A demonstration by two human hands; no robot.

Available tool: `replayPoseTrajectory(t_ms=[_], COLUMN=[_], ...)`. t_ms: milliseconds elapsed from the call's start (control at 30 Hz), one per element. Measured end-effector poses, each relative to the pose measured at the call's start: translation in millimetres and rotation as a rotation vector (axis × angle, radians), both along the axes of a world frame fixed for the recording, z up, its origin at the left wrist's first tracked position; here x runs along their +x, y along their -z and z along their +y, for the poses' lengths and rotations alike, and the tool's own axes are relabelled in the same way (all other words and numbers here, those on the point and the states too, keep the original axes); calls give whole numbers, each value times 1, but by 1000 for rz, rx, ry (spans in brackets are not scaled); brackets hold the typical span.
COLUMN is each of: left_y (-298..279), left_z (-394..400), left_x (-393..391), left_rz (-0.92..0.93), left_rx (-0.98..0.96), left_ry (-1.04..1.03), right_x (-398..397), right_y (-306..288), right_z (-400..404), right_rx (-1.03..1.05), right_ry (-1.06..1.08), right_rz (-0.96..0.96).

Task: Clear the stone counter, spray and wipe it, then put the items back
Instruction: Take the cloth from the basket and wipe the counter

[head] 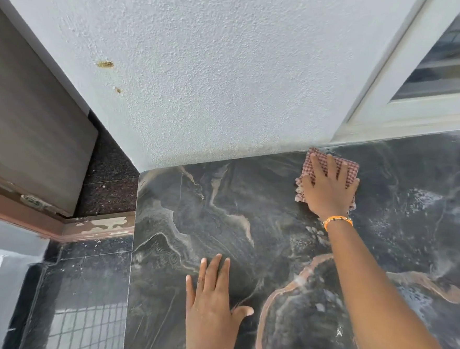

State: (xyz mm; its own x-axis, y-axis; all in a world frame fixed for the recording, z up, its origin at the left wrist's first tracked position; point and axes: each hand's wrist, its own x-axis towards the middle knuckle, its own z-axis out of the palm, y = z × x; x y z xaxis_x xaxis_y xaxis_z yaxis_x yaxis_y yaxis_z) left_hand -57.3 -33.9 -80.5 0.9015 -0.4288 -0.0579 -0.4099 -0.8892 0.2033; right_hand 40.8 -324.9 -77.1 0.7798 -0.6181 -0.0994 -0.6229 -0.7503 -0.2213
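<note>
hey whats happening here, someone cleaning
Yes. A person is wiping a dark veined stone counter. The right hand presses flat on a red-checked cloth at the back of the counter, where it meets the textured white wall near the window frame. The left hand lies flat and empty on the stone nearer the front, as if bracing. Whitish wet streaks show on the right side of the counter. No items stand on the visible part of the stone.

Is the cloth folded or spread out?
Folded: the cloth is a compact pad under the right hand, its layered edges showing.
</note>
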Motion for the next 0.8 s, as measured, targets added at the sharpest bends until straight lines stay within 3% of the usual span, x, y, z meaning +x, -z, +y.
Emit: replayPoseTrajectory(t_ms=[133, 233, 333, 500, 600, 700, 800], left_y=[1, -4, -14, -18, -21, -27, -36], left_z=[0, 5, 19, 42, 42, 35, 33], left_x=[-2, -9, -20, -37, -51, -67, -78], left_rz=[29, 76, 220, 245, 238, 271, 325], left_rx=[-64, -186, -319, -430, -416, -365, -349], left_ry=[-8, -56, -173, -363, -373, -293, -249], right_x=[-32, -50, -57, -68, -89, -110, -128], right_y=[1, 0, 0, 1, 3, 4, 2], right_z=[2, 37, 91, 191, 197, 154, 97], right_rx=[19, 10, 2, 52, 61, 28, -9], right_ry=[104, 33, -162, -607, -822, -774, -566], right_rz=[-3, 2, -11, -58, -44, -10, 57])
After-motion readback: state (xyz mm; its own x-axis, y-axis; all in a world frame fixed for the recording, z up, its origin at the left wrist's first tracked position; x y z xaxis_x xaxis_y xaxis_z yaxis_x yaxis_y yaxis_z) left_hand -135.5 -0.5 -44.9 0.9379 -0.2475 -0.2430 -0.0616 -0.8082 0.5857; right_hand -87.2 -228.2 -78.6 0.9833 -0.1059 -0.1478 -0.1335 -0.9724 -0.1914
